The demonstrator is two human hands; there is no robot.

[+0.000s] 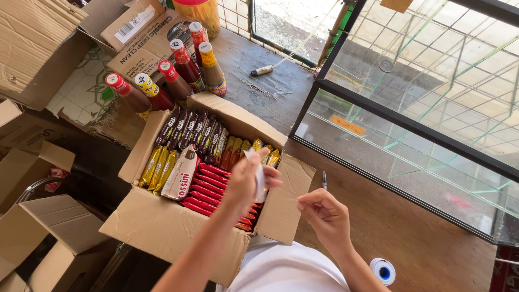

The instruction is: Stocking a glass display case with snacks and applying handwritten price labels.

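We're looking straight down over an open cardboard box (pixel 162 227) packed with snack bars, and our left hand (pixel 246 181) is up above its right half, fingers curled and pinching a small white slip of paper (pixel 258 176) that stands nearly upright between thumb and fingers. Our right hand (pixel 324 216) sits just off the box's right flap, over the brown wooden counter (pixel 411 243), its fingertips drawn together as if nipping something tiny; what it grips, if anything, we cannot make out. The two hands are near each other but not touching. Below the left hand run a stack of red wrapped bars (pixel 208 192), and beside them lies a white and brown wafer packet (pixel 181 176) set at a slant, with yellow wrapped bars (pixel 158 168) at the box's left wall and dark brown bars (pixel 189 130) standing in a row along the far side. A pen (pixel 324 180) lies on the counter just beyond the right hand, and a small roll with a blue core (pixel 383 271) rests by our right forearm. Behind the box, a cluster of sauce bottles (pixel 173 75) with red and yellow caps stands on the floor, and a glass display case (pixel 421 108) fills the right side.
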